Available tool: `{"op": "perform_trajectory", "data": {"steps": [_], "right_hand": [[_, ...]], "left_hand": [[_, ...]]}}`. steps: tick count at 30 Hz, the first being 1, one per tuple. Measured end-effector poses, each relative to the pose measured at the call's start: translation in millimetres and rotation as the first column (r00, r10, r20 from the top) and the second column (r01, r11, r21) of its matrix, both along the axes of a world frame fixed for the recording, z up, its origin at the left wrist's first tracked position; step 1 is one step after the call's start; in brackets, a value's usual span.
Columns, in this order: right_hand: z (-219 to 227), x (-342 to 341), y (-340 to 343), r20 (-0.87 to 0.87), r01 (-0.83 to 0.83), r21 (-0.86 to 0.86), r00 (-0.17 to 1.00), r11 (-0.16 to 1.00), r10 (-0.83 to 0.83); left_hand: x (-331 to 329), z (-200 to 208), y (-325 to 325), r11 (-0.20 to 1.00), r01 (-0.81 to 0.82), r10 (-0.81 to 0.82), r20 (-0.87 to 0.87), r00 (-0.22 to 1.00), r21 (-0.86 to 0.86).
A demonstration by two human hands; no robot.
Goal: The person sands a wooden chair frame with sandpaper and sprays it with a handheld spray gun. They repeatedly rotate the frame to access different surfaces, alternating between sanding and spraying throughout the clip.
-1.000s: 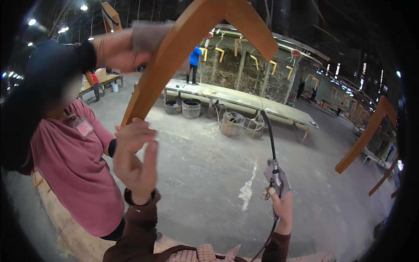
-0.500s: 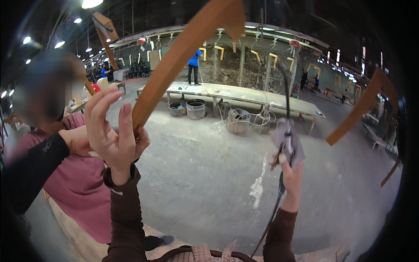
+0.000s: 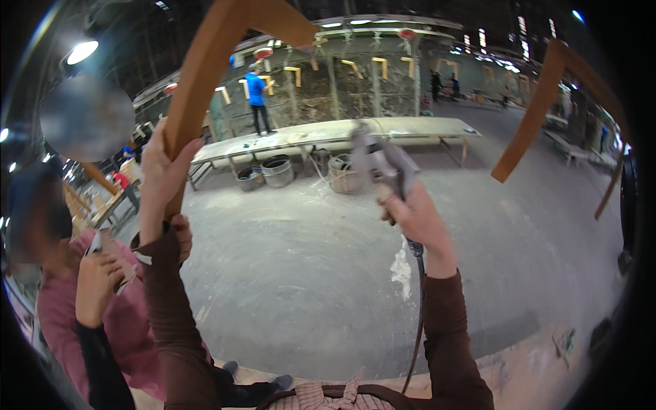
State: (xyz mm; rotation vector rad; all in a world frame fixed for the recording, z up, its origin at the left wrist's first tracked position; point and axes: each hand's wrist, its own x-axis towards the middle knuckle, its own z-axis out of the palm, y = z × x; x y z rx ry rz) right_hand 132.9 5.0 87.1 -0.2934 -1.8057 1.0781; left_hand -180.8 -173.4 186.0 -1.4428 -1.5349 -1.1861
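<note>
Fingers of the left hand (image 3: pixel 158 171) are curled against the long limb of an angled brown wooden piece (image 3: pixel 195 82), gripping it near its lower end, with the thumb across the limb's front face. The wooden piece stands raised and leaning at the upper left, its short arm reaching right. Just below the left hand, another hand (image 3: pixel 182 238) with curled fingers shows beside the limb's lower end, partly covered by the brown sleeve (image 3: pixel 174 307).

On the right, the fingers of the right hand (image 3: pixel 417 215) are closed around a metal air gun (image 3: pixel 384 171), blurred, with something flat and grey beside it; a dark hose (image 3: pixel 419 301) runs down from the grip.

Near the left forearm, a co-worker in a pink top (image 3: pixel 58 314) stands close, and a dark-sleeved hand (image 3: pixel 98 287) there holds a greyish sheet (image 3: pixel 120 265).

Farther right hangs a second angled brown piece (image 3: pixel 529 113), well apart from the right hand. Across the grey floor (image 3: pixel 301 287) is a long table (image 3: pixel 383 128), round tubs (image 3: pixel 277 172) beneath it and a person in a blue shirt (image 3: pixel 255 89) standing on top; behind, paler angled pieces (image 3: pixel 381 68) hang in a row
</note>
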Motion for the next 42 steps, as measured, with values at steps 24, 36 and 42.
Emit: {"op": "perform_trajectory", "data": {"steps": [24, 36, 42], "right_hand": [[-166.7, 78.7, -70.7, 0.596, 0.168, -0.015, 0.793, 0.986, -0.126], [-117.0, 108.6, -71.6, 0.240, 0.305, -0.050, 0.928, 0.951, -0.286], [-113.3, 138.5, -91.8, 0.106, 0.429, -0.102, 0.902, 0.898, -0.419]], "left_hand": [[43.4, -147.3, 127.3, 0.409, 0.908, -0.686, 0.689, 0.235, 0.097], [86.9, -170.4, 144.8, -0.084, 0.996, -0.655, 0.752, -0.073, 0.024], [150.5, -203.1, 156.8, -0.171, 0.947, -0.601, 0.733, -0.318, 0.271]]}}
